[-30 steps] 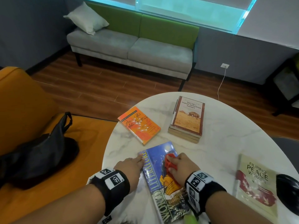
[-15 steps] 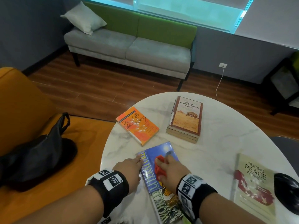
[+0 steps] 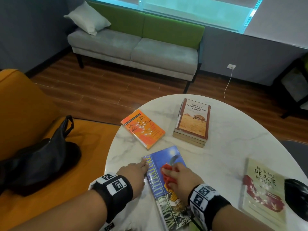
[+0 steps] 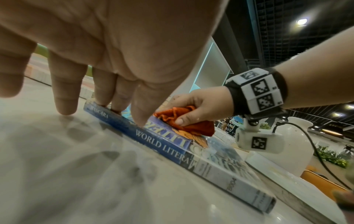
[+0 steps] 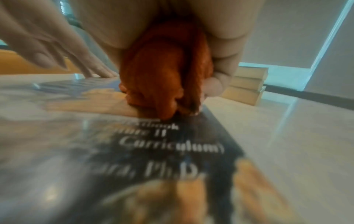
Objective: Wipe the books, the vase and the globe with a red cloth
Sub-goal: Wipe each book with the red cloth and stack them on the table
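Red cloth (image 3: 167, 174) is bunched in our right hand (image 3: 181, 176), fingers curled round it and pressing it onto the cover of the blue World Literature book (image 3: 166, 189). Over the last second we have dragged it from the middle of the cover toward the spine side and back a little, so the wad now sits on the upper half, close to the title lettering. We judge this cover to be mid-wipe, with its near end not yet covered by this pass. Our left hand (image 3: 133, 172) has kept its place: fingers straight, tips pressing the spine edge to stop the book sliding.

This book lies at the near edge of the round marble bench (image 3: 233, 147). An orange paperback (image 3: 144, 129) lies toward the left edge, a stack of books (image 3: 192, 124) topped by a detective novel sits near the far edge, and a pale book with red flowers (image 3: 263, 192) lies by the right edge; from where they lie we cannot tell whether any has been wiped. A white vase (image 4: 293, 145) shows only in the left wrist view, beyond the right wrist. We cannot tell whether the dark round shape (image 3: 296, 199) at the right edge is the globe.

Round the bench are an orange seat (image 3: 25, 114) carrying a black bag (image 3: 41, 160), a wood floor (image 3: 108, 87), and a grey and green sofa (image 3: 141, 47) with a pillow (image 3: 87, 18) under the window.
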`<state>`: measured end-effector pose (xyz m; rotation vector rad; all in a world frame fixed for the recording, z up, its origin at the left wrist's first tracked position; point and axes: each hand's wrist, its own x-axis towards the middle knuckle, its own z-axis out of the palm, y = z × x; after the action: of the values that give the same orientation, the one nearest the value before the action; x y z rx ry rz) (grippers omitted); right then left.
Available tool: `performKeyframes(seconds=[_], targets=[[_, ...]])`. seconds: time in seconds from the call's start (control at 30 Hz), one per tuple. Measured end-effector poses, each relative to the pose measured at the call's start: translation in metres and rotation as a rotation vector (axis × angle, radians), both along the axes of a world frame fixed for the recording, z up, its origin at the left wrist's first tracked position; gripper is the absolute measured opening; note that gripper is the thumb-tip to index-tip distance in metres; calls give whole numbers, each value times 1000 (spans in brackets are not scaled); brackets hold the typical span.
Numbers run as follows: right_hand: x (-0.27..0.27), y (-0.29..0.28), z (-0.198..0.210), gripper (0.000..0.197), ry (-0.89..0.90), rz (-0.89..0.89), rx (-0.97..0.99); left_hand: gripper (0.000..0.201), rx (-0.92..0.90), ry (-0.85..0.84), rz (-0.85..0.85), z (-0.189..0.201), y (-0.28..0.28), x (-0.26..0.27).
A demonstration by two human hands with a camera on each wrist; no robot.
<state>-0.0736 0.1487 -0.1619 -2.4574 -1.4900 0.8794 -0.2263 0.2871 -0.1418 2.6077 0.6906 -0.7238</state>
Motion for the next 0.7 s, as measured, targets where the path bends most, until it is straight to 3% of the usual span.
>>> performKeyframes(seconds=[0.13, 0.27, 0.33, 0.47, 0.6, 0.7], targets=[[4, 11, -3, 55, -240, 3, -118, 65, 4, 4, 6, 0, -1, 2], [-20, -2, -7, 58, -87, 238, -80, 66, -2, -4, 8, -2, -1, -1], [-8, -2, -6, 54, -44, 142, -38, 68, -3, -6, 4, -3, 0, -2], [19, 13, -4, 55, -231, -59, -101, 68, -3, -8, 8, -3, 0, -2], [-3, 12, -4, 64, -98, 94, -164, 67, -8, -16, 3, -4, 0, -3], [10, 12, -3, 61, -31, 42, -97, 67, -6, -17, -10, -4, 2, -5]])
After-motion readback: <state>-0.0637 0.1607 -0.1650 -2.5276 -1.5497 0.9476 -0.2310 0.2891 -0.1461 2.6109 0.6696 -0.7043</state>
